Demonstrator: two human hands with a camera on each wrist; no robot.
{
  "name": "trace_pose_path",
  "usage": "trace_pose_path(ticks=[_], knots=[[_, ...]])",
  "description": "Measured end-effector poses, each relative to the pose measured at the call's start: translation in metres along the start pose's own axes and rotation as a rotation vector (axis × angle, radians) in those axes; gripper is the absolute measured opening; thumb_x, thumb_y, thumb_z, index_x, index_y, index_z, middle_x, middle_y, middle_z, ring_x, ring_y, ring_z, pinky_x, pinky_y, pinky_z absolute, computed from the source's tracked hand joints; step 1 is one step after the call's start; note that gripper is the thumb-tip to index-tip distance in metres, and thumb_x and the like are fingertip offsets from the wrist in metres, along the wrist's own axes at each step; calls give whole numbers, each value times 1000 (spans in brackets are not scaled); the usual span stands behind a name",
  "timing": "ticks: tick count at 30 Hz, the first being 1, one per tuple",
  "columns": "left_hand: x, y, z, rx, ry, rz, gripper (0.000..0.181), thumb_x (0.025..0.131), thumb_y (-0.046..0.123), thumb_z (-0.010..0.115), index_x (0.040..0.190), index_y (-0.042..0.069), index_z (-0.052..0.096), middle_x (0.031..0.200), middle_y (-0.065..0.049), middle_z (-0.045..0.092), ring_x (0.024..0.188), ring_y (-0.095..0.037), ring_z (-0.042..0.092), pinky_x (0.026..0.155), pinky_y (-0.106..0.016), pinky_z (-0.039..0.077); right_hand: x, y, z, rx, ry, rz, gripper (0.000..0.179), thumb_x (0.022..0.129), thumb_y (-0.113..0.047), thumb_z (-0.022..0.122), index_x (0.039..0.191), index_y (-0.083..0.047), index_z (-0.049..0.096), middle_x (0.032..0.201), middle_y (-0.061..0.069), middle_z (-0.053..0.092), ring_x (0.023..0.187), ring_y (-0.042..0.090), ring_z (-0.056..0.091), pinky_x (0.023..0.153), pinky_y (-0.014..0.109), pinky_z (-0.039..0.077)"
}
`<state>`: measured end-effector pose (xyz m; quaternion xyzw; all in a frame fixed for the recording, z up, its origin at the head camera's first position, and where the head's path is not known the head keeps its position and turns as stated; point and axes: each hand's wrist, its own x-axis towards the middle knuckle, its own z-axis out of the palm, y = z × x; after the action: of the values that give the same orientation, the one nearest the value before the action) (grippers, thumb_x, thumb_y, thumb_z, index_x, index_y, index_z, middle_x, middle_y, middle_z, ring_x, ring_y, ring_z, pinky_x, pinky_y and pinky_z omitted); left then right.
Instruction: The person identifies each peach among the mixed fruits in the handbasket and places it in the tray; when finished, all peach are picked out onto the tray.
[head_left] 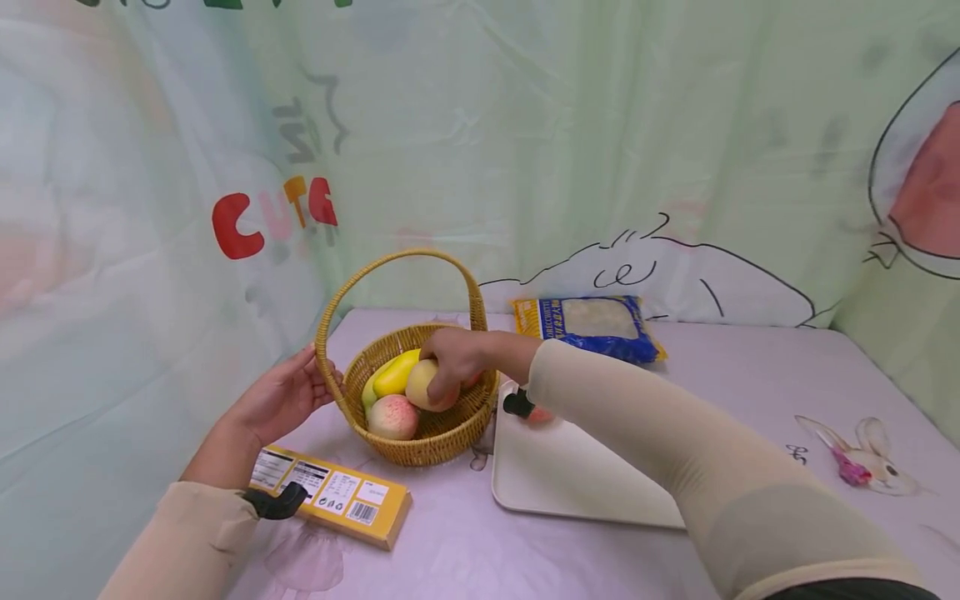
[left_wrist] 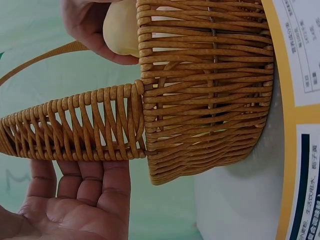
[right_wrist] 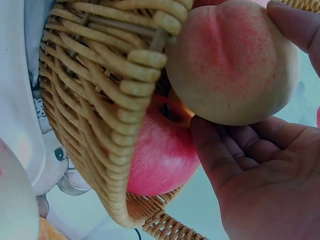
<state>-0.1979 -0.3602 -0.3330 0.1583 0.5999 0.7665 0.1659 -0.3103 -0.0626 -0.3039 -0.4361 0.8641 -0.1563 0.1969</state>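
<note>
My right hand (head_left: 459,354) grips a pale yellow peach (right_wrist: 232,65) with a red blush, thumb on one side and fingers on the other, at the mouth of a woven wicker basket (head_left: 420,452). Inside the basket lie a pinkish peach (head_left: 393,417), a long yellow fruit (head_left: 396,374) and a red apple (right_wrist: 162,155). My left hand (head_left: 288,392) is at the left side of the basket handle (left_wrist: 75,122). In the left wrist view its loosely extended fingers pass behind the handle, palm showing; whether they press on it I cannot tell.
Close to the basket's front left lies a yellow box (head_left: 393,517) with printed labels. A white tray (head_left: 555,475) is at the right, with a reddish fruit (head_left: 540,415) partly hidden by my right sleeve. Behind it lies a blue and yellow pasta bag (head_left: 600,321).
</note>
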Motion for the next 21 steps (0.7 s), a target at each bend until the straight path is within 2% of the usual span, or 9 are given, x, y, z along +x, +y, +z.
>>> trace_pose_path(ticks=[10, 16, 21], knots=[[-1, -2, -1, -12, -10, -2, 44, 115, 36, 26, 111, 15, 64, 108, -1, 71, 106, -16, 66, 101, -30, 52, -7, 1, -1, 25, 28, -25, 57, 79, -27, 82, 130, -8, 66, 109, 2, 68, 99, 19, 61, 83, 27, 52], [-1, -1, 0, 11, 1, -5, 43, 115, 36, 26, 111, 15, 64, 107, 0, 72, 106, -15, 67, 101, -30, 52, -17, 0, -9, 83, 57, -28, 57, 77, -28, 82, 129, -11, 67, 109, 2, 68, 100, 19, 61, 84, 28, 53], [-2, 1, 0, 9, 2, -5, 43, 115, 36, 27, 111, 17, 65, 107, -1, 72, 106, -15, 66, 102, -30, 52, -23, 1, -13, 159, 81, -8, 63, 79, -28, 82, 137, -10, 65, 117, 2, 68, 103, 19, 61, 86, 28, 54]])
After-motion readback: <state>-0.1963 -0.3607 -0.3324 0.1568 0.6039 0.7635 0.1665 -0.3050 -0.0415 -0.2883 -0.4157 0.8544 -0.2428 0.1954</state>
